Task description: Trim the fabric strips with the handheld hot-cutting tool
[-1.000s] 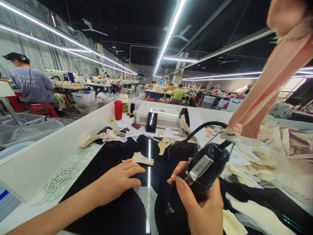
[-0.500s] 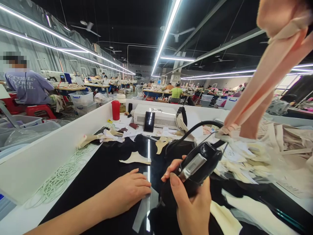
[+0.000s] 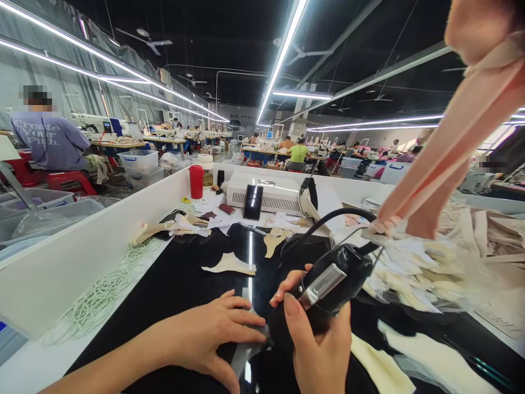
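Note:
My right hand (image 3: 320,339) is wrapped round a black corded hand-held power tool (image 3: 328,284) with a silver plate on its side. The tool's lower end is dark against the black tabletop and hard to make out. A pink fabric strip (image 3: 435,153) rises from the tool's cord end. My left hand (image 3: 217,331) lies with fingers spread and thumb apart on a translucent strip (image 3: 241,355), fingertips close to the tool's lower end. Beyond it lies a cream fabric piece (image 3: 230,264). Another cream piece (image 3: 381,364) sits right of my right hand.
Green cord (image 3: 106,293) is heaped along the left wall. Behind stand a red cup (image 3: 196,181), a phone (image 3: 253,201) and a white vented box (image 3: 279,191). Cream scraps (image 3: 406,271) pile up at the right. A person (image 3: 47,134) sits beyond the left wall.
My left hand has slid slightly right and nearer, its fingers spreading and thumb coming out over the translucent strip. The tool stays in my right hand, nearly unmoved; the view has shifted slightly.

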`<state>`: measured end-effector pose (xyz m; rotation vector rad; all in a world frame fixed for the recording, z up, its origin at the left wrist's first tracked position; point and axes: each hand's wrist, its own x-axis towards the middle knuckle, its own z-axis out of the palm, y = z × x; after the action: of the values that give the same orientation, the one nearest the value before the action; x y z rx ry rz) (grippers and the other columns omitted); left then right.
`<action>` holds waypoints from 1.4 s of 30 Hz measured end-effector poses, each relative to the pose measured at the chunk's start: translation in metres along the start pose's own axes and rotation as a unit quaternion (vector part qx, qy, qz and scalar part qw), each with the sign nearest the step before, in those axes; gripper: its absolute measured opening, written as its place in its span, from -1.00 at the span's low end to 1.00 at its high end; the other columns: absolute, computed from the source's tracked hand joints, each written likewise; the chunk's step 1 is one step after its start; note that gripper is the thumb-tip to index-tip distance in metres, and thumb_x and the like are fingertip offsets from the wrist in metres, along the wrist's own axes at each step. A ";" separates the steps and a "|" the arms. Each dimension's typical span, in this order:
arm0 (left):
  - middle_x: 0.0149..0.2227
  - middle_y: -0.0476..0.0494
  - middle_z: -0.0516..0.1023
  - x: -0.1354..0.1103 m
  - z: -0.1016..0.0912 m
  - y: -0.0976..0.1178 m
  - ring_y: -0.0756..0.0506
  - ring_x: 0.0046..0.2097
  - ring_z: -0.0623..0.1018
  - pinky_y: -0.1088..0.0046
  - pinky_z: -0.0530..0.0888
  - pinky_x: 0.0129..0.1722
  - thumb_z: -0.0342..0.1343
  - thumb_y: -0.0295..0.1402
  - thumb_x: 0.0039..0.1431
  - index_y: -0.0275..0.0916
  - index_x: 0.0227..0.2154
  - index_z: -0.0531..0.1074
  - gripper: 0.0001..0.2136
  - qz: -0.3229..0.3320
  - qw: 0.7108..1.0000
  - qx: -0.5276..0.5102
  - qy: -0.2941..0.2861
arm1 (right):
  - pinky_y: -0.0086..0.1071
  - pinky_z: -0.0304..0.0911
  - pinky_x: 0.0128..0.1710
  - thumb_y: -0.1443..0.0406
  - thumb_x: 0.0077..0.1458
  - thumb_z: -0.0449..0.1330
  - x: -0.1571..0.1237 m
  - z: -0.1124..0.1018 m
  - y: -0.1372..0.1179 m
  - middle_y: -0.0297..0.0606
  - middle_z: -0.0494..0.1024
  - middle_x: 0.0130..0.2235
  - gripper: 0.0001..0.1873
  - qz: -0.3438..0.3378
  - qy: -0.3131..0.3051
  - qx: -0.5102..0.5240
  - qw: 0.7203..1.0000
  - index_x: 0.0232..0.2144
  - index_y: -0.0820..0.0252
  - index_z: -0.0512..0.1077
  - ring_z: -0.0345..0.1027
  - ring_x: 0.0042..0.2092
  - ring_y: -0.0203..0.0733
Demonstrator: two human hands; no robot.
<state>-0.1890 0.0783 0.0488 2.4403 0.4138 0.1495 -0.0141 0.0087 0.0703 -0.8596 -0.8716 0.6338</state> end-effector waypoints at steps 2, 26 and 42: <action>0.37 -0.16 0.32 0.000 0.002 -0.002 -0.38 0.41 0.19 -0.18 -0.13 0.40 0.36 0.07 0.10 0.11 0.35 0.25 -0.23 0.001 1.000 0.001 0.005 | -0.38 0.42 -0.24 0.13 0.15 0.39 0.000 -0.001 0.000 -0.47 0.56 -0.29 -0.60 0.000 0.003 0.003 1.000 -0.03 -0.06 0.36 0.47 -0.36 -0.33; 0.32 -0.16 0.38 0.000 0.005 -0.004 -0.39 0.38 0.25 -0.24 -0.18 0.39 0.37 0.10 0.09 0.10 0.28 0.36 -0.30 0.007 0.999 -0.023 0.024 | -0.28 0.40 -0.22 0.14 0.19 0.34 -0.008 0.003 0.005 -0.42 0.49 -0.25 -0.63 0.022 -0.015 0.019 0.999 0.00 -0.11 0.32 0.42 -0.31 -0.24; 0.30 -0.15 0.40 0.001 0.002 -0.002 -0.41 0.36 0.28 -0.28 -0.11 0.38 0.41 0.06 0.04 0.14 0.29 0.34 -0.26 -0.004 1.000 0.012 0.005 | -0.34 0.39 -0.21 0.00 0.12 0.40 -0.022 0.013 -0.002 -0.46 0.50 -0.30 -0.53 0.046 -0.016 0.078 0.996 -0.02 -0.08 0.36 0.41 -0.36 -0.32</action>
<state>-0.1884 0.0783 0.0461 2.4621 0.4330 0.1531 -0.0363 -0.0046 0.0685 -0.7529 -0.8034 0.7886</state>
